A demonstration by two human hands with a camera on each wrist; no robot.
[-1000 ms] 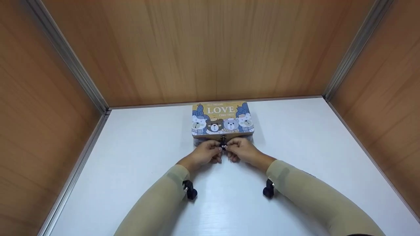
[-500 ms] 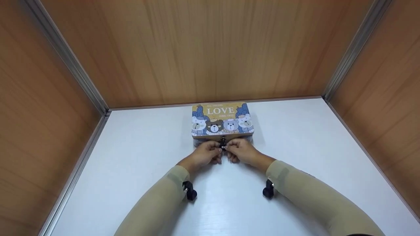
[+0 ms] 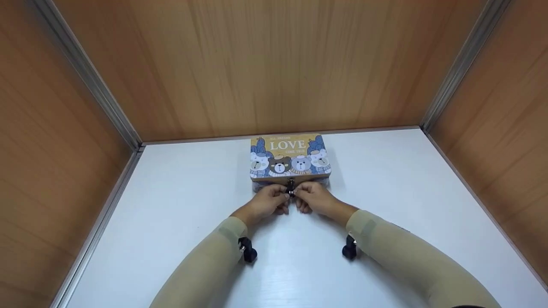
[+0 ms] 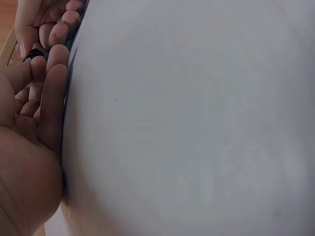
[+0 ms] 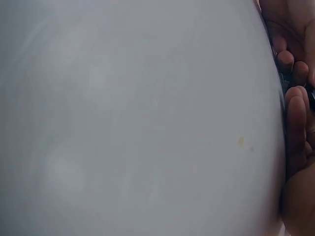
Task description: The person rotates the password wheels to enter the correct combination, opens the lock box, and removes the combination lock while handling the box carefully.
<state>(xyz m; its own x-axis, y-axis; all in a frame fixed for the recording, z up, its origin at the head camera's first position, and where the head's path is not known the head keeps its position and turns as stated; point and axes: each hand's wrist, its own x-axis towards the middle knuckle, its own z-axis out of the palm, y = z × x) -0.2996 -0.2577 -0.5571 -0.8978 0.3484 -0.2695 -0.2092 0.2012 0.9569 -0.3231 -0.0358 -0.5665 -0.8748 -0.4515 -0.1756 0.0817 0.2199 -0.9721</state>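
Note:
A closed box with a yellow and blue lid point(image 3: 290, 156), printed with bears and the word LOVE, sits at the back of the white table. A small shiny black lock point(image 3: 291, 191) hangs at its front clasp. From the left, my left hand point(image 3: 267, 200) pinches the lock between thumb and forefinger; my right hand point(image 3: 317, 198) pinches it from the right. In the left wrist view a bit of the black lock point(image 4: 34, 54) shows between the fingertips of both hands. The fingers hide much of the lock and part of the box's front.
Wooden panels stand behind the white table point(image 3: 192, 184) and at both sides, with metal strips at the corners. The box is close to the back panel point(image 3: 278, 64). A small black device is strapped at each sleeve cuff.
Both hands stay at the lock with nearly the same grip. The right hand and forearm have shifted very slightly; the box has not visibly moved on the table.

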